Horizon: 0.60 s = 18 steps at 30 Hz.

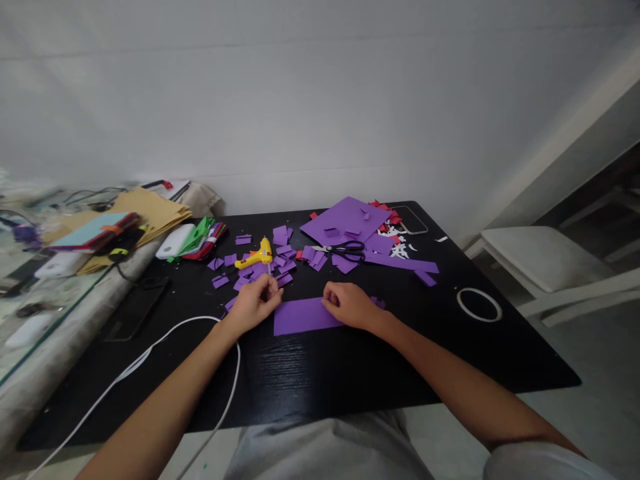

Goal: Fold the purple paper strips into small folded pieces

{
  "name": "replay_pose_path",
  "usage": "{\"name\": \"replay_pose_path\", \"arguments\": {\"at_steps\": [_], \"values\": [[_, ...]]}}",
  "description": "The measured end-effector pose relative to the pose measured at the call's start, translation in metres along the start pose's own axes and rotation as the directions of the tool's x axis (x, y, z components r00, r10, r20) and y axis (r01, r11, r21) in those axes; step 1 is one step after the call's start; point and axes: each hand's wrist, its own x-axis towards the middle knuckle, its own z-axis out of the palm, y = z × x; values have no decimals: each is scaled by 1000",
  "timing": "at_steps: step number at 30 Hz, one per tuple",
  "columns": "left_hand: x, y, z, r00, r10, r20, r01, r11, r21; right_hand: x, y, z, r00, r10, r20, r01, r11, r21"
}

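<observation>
A rectangular purple sheet (303, 317) lies flat on the dark table in front of me. My right hand (351, 305) rests over its right part, fingers curled and pinching at the sheet. At the sheet's upper left corner is my left hand (256, 301), thumb and fingers pressed together; what is between them is hidden. Just beyond the left hand lies a yellow glue gun (256, 256) among small purple pieces (285, 262). Black-handled scissors (345, 250) lie beyond the right hand, blades pointing left.
A large purple sheet (340, 223), a purple strip (403, 263) and white scraps (399, 248) lie at the back right. A roll-like ring (479, 305) sits at the right. A white cable (150, 353) passes by my left arm. Folded coloured sheets (203, 238) lie back left.
</observation>
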Motion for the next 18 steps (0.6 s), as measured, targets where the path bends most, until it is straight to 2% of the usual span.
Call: {"name": "replay_pose_path", "arguments": {"at_steps": [4,9,18], "values": [[0,1,0,999,11,-30,-12,999,-33,0,-2,-1,1000,3,2,-3,1000,-4],[0,0,1,999,39,-4,-39,997,-67,0,-2,-1,1000,14,13,-14,1000,-7],[1,0,-1,997,76,5,-76,997,18,0,-3,-2,1000,11,10,-11,1000,10]]}}
